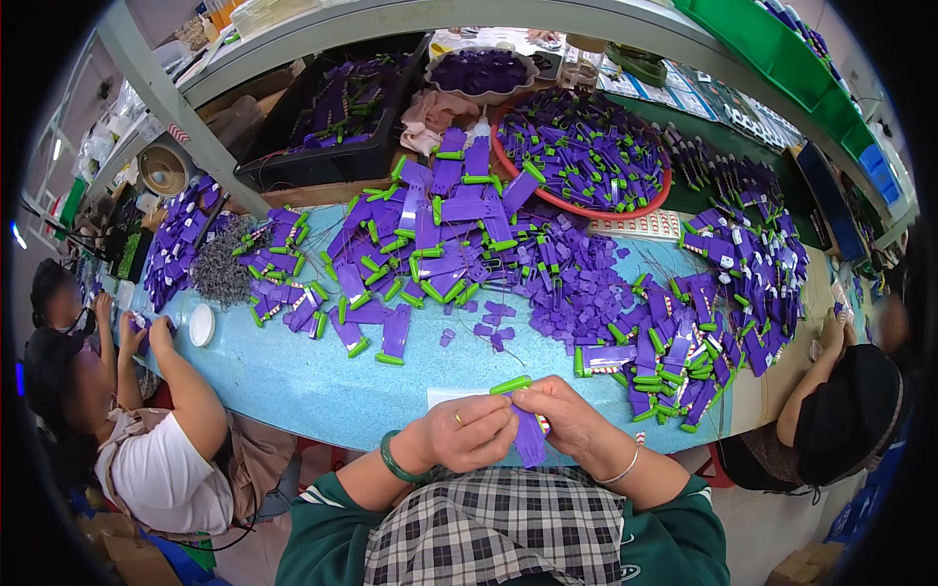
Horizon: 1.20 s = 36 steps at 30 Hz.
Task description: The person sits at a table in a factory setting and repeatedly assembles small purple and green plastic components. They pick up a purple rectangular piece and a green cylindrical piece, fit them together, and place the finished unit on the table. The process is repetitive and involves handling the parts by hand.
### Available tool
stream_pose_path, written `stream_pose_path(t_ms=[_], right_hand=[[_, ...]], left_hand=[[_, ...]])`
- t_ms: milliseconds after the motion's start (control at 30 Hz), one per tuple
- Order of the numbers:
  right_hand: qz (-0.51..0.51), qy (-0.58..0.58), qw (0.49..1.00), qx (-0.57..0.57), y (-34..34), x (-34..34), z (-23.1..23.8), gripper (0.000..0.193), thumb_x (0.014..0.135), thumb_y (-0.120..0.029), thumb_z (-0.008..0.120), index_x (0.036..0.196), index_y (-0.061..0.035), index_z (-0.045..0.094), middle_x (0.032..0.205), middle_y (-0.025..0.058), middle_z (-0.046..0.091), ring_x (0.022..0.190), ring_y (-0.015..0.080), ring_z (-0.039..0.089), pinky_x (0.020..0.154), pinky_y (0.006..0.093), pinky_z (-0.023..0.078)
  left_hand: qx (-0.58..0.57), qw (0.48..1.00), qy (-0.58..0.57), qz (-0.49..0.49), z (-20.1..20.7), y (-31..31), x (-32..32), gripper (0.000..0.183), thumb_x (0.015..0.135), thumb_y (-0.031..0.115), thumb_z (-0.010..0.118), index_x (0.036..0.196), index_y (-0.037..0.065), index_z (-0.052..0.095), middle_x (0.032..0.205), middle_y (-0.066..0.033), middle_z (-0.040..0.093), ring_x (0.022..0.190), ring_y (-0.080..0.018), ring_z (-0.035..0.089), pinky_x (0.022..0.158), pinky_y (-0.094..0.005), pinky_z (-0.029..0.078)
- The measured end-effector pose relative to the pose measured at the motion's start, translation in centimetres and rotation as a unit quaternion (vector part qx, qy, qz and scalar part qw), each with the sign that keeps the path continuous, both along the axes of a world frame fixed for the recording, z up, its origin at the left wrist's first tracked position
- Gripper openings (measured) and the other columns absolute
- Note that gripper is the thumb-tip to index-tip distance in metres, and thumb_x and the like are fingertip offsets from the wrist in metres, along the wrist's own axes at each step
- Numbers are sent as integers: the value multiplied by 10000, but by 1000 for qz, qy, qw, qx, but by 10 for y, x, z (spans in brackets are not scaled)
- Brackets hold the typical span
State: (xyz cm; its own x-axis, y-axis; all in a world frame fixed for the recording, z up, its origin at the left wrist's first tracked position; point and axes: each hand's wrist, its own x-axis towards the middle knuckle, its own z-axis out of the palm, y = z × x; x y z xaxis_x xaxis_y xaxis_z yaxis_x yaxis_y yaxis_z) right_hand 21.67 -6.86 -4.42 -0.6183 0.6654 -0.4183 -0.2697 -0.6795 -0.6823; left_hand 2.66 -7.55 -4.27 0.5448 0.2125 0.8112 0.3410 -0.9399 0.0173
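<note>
Close in front of me, at the table's near edge, I hold a flat purple plastic piece with a green end (529, 445). My right hand (559, 412) grips it near the green end, thumb and fingers closed. Pinched against its left side is my left hand (467, 435); whether a smaller part sits between those fingertips is hidden. Just beyond my hands lies a pale sheet (451, 397) on the blue table (264, 376). Similar purple pieces with green ends (430, 230) are heaped farther back, and small purple parts (576, 283) form a pile.
A red basin (667, 186) full of purple-green pieces stands at the back, beside a scalloped bowl (532, 70) and a black crate (303, 164). More pieces (684, 361) are heaped at the right. A shelf rail (391, 21) crosses overhead. People sit at left (161, 469) and right (850, 415).
</note>
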Motion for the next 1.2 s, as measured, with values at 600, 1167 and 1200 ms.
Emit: stream_pose_path(t_ms=[600,1167,1200], right_hand=[[-189,-163,913,324,-10,35,-45,173,852,0,606,1012,-32,550,964,49,578,829,142,594,764,290,522],[-162,-46,953,252,-5,26,-30,311,848,77,542,1158,51,551,1021,67,492,915,135,561,808,286,564],[-163,-41,953,252,-5,25,-30,317,846,82,543,1161,52,553,1016,67,492,923,135,557,809,286,564]], left_hand=[[-503,856,-110,47,-6,34,8,83,770,38,687,810,10,620,755,-93,589,699,-242,599,614,-326,478],[-390,838,19,381,-35,71,-56,241,736,63,701,924,35,553,879,-126,555,728,-303,610,637,-401,512],[-414,841,-11,349,-35,66,-60,260,728,35,705,939,34,553,868,-112,554,724,-273,608,639,-373,512]])
